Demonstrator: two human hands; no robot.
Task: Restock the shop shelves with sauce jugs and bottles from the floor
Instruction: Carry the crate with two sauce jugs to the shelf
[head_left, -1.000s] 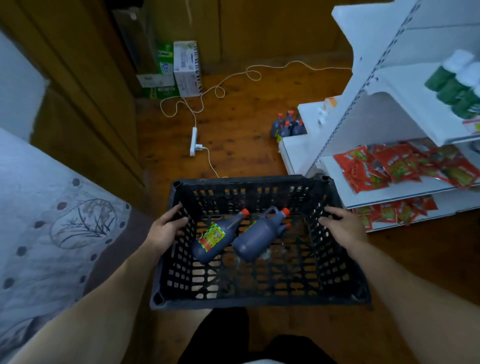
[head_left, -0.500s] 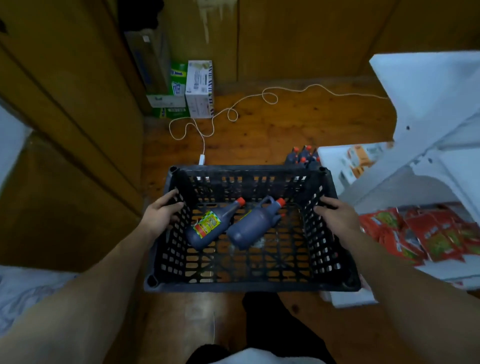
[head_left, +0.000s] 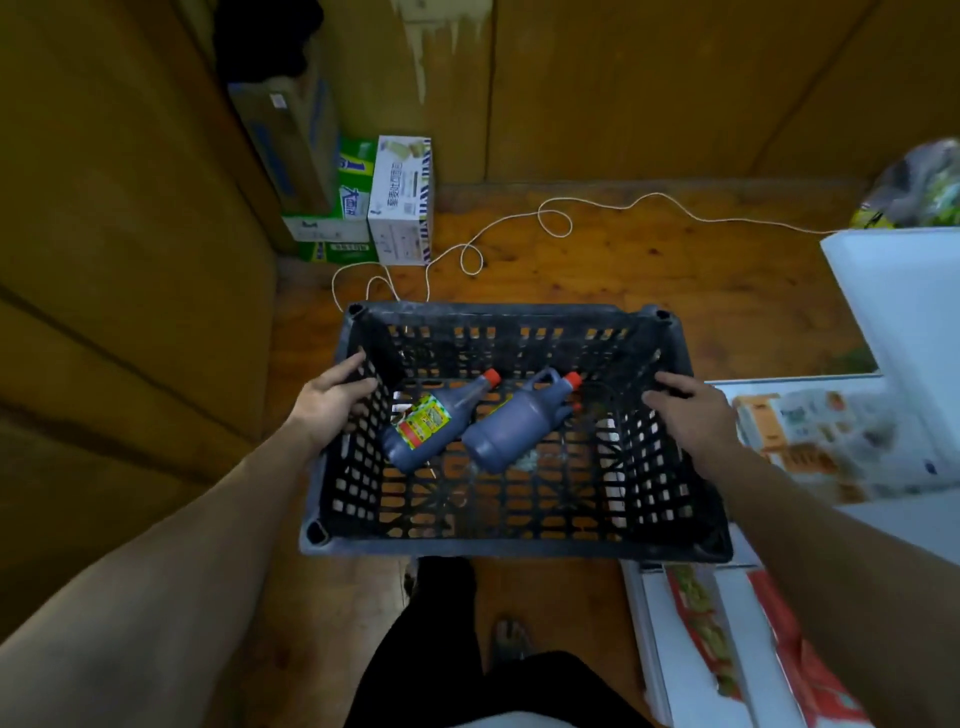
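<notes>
inside black crate (head_left: 511, 538), sauce bottle (head_left: 434, 423) beside sauce jug (head_left: 514, 431)

Matt plastic crate (head_left: 519, 545), wooden floor (head_left: 649, 260)

bottle (head_left: 427, 422) labelled, lying | jug (head_left: 511, 427) beside, lying | both in crate (head_left: 498, 540)

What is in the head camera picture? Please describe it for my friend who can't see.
A person's left hand and right hand grip the side walls of a black slatted plastic crate. Inside lie a dark yellow-labelled sauce bottle and a dark handled sauce jug, both orange-capped. At the right stand white shelves.
</notes>
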